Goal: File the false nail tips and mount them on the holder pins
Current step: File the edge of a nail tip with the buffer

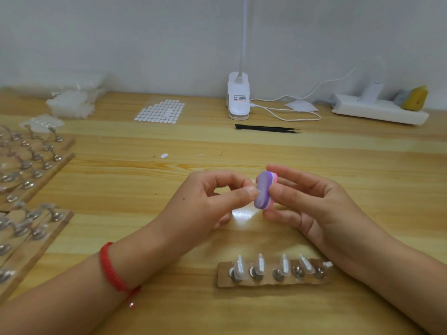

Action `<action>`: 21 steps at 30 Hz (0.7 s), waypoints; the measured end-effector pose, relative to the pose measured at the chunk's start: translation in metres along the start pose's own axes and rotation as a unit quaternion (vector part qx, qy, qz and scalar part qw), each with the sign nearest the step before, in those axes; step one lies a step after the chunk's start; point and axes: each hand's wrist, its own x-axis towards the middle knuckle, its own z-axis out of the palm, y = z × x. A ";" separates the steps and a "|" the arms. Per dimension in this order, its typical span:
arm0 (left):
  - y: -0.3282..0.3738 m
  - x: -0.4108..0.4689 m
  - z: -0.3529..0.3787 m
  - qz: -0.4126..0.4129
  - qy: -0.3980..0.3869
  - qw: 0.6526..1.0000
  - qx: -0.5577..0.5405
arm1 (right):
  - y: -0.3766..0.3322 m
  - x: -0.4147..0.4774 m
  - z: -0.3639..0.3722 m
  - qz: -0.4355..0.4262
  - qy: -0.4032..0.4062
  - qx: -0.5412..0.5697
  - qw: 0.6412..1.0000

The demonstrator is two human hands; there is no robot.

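My right hand [307,201] holds a small purple and pink nail file block [263,192] between thumb and fingers above the middle of the table. My left hand [215,197] pinches a clear false nail tip [253,181] against the purple face of the block; the tip is mostly hidden by my fingertips. In front of me lies a wooden holder strip [225,276] with a row of metal pins, several of them carrying clear nail tips [239,265]. My right forearm covers the strip's right end.
More wooden holder boards [60,163] with metal pins lie at the left. A sheet of adhesive tabs [159,111], black tweezers [266,128], a clip lamp base [238,96] with its cord, bagged nail tips [72,102] and a power strip [377,112] sit toward the back wall.
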 end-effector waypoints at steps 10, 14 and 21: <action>-0.004 -0.001 0.000 0.019 0.022 0.999 0.027 | 0.000 -0.001 0.001 0.005 -0.021 -0.014 1.000; 0.000 0.000 0.001 0.007 0.002 1.000 0.020 | 0.000 0.000 0.000 0.002 -0.013 -0.010 1.000; -0.001 0.004 -0.007 -0.025 0.036 0.999 0.017 | 0.002 -0.003 0.003 0.002 -0.039 -0.062 0.997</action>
